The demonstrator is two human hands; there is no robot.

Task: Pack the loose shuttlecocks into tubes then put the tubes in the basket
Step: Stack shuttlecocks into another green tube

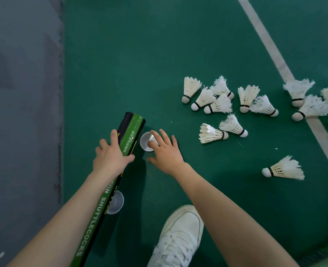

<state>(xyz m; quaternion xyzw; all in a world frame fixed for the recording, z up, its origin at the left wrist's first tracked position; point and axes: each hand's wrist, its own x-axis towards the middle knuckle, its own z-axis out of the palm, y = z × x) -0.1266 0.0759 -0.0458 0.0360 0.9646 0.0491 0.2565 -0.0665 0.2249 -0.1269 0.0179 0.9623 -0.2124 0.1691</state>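
The left hand (109, 157) grips a long green-and-black cardboard shuttlecock tube (132, 130), its fingers (114, 134) curled over the far side and the thumb pressed across the near side. The tube slants upward from the forearm, and its dark open mouth lies just beyond those fingers.

The right hand (167, 153) is spread flat and low over the green court floor (140, 64). Its fingers (155, 135) are straight and apart, with the first fingertips resting on a round white plastic tube cap (145, 144). This cap lies on the floor between the two hands, just beside the tube's mouth.

A second, translucent round cap (117, 202) sits on the floor behind the left fingers, partly under the tube.

Loose white feather shuttlecocks (205, 98) lie scattered on the floor to the right of and beyond the right fingers. The nearest pair (211, 133) is close to them, and a single one (282, 168) lies well apart to the right.

A white painted court line (265, 35) runs diagonally past the farthest shuttlecocks. A white laced sneaker (178, 234) stands behind the right hand, and grey flooring (20, 93) borders the green to the left of the left fingers.
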